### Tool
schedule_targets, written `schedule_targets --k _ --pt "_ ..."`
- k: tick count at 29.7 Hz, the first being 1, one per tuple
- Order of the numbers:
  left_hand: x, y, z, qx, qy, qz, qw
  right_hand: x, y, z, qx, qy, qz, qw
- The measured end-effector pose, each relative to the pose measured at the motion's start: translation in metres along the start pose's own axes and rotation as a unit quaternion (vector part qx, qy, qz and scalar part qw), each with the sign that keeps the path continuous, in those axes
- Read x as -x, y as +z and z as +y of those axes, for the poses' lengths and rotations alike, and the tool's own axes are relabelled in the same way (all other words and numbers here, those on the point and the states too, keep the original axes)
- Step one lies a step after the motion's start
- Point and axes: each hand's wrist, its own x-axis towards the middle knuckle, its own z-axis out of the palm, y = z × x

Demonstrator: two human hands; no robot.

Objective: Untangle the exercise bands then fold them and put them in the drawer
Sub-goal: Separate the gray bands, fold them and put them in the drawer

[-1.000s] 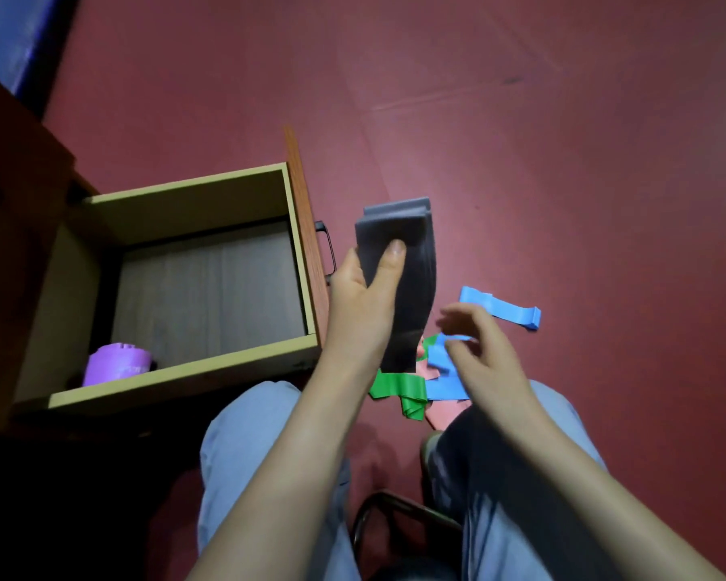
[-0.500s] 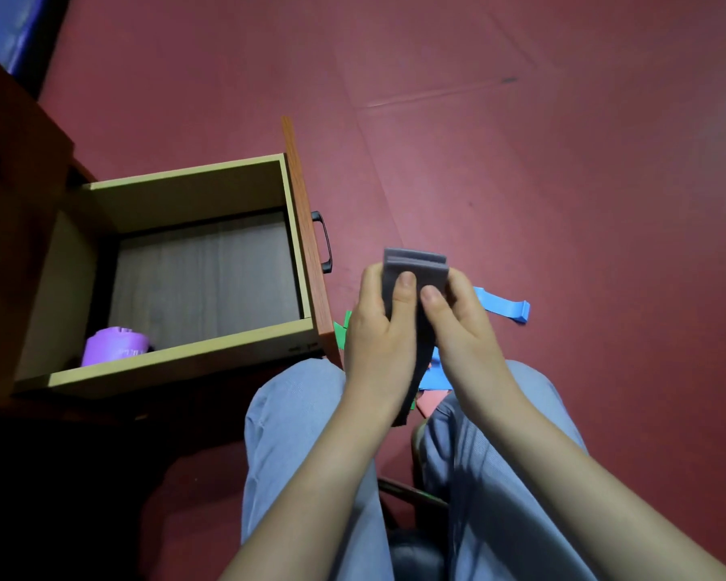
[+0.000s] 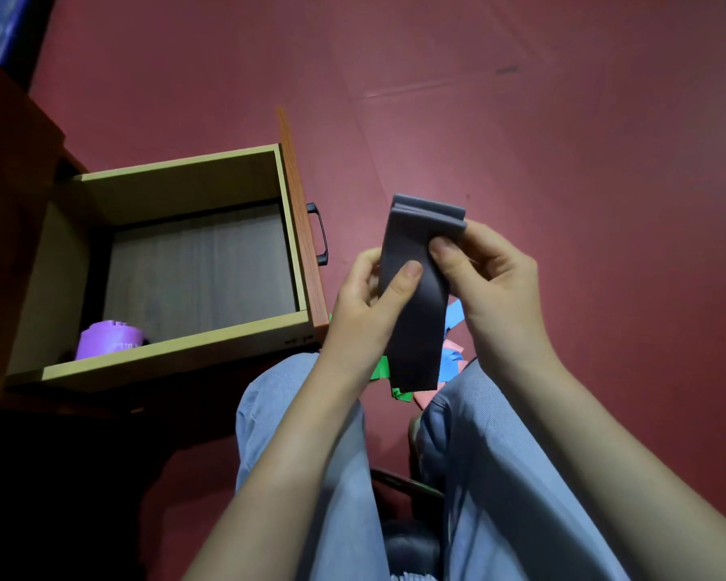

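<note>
A folded dark grey exercise band [image 3: 416,329] hangs upright between both hands above my knees. My left hand [image 3: 365,312] pinches its left side, thumb pressed on the front. My right hand [image 3: 491,283] pinches the folded top at its right edge. On the floor behind the grey band lie tangled green [image 3: 380,369], blue [image 3: 453,316] and pink [image 3: 453,343] bands, mostly hidden. The open wooden drawer [image 3: 185,350] stands at the left, with a rolled purple band [image 3: 108,339] in its near left corner.
The drawer's black handle [image 3: 320,232] sticks out toward my left hand. A dark wooden cabinet [image 3: 13,169] holds the drawer at the far left. Red floor [image 3: 520,119] spreads ahead and to the right. My legs in blue trousers fill the lower middle.
My right hand left the bands on the floor and took hold of the grey band's top. Both hands then rose slightly with it, and more folded layers show at the top.
</note>
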Motion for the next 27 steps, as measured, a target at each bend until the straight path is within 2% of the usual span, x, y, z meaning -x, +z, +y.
schedule_targets --k 7,12,16,19,23,25,27 --pt "0.002 0.002 -0.012 -0.019 -0.056 -0.045 0.997 -0.013 0.003 0.001 -0.029 0.029 0.045 0.998" --pt "0.001 0.016 -0.020 -0.001 -0.071 -0.018 0.997 -0.017 0.004 0.006 -0.042 0.033 0.075 0.996" --pt "-0.001 0.016 -0.016 -0.039 -0.060 -0.022 0.997 -0.018 -0.005 0.008 -0.039 0.023 0.052 0.998" --pt "-0.005 0.014 -0.014 -0.062 -0.071 0.020 0.995 -0.016 -0.014 0.007 -0.034 0.013 0.004 0.999" --pt "-0.008 0.007 -0.010 -0.037 -0.128 0.049 0.990 -0.010 -0.028 0.011 0.058 -0.022 -0.084 0.995" --pt "-0.007 0.004 -0.009 -0.017 -0.152 0.067 0.986 -0.006 -0.033 0.017 0.193 -0.084 -0.128 0.969" --pt "-0.006 0.000 -0.010 0.015 -0.191 0.066 0.979 -0.003 -0.036 0.024 0.272 -0.143 -0.150 0.940"
